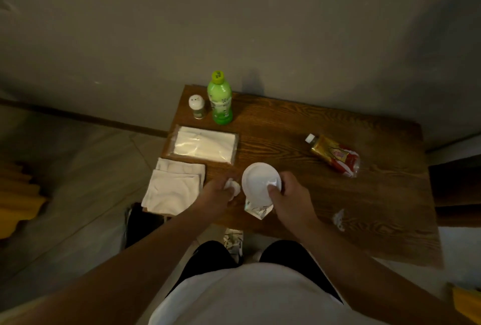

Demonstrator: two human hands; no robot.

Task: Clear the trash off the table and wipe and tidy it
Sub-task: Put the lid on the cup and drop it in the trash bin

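My right hand (287,195) grips a white paper plate (256,178) tilted over the near edge of the brown wooden table (299,126), with a crumpled foil wrapper (257,210) pinched under it. My left hand (217,191) is closed around a crumpled white tissue (232,187) just left of the plate. A small scrap of clear plastic (339,218) lies on the table to the right of my right hand. A flattened bottle with a red and gold label (335,155) lies on its side at the right.
A green bottle (220,99) and a small white-capped shaker (197,107) stand at the table's far left corner. A pack of white napkins (204,147) and folded white cloths (174,189) lie along the left edge. A grey wall backs the table; something black (141,223) sits below the left corner.
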